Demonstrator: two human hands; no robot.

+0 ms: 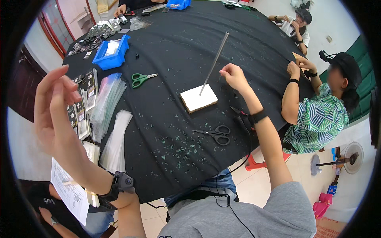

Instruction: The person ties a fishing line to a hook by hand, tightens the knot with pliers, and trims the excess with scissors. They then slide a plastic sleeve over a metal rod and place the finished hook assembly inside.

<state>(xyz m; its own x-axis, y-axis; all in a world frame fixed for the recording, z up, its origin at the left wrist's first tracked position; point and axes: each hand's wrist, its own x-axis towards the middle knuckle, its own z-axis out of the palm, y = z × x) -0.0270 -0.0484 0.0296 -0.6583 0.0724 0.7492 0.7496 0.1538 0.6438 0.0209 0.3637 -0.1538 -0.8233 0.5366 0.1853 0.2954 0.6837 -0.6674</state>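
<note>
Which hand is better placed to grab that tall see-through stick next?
Probably the right hand. In this picture it is up close beside the clear rod that stands on the white block. The left hand is raised far over to the left, well away from it.

Bright, even light surrounds me; the white-topped block point(193, 102) glares almost featureless, while the glass door point(54, 27) bends near the view's blackened, rounded edge.
</note>
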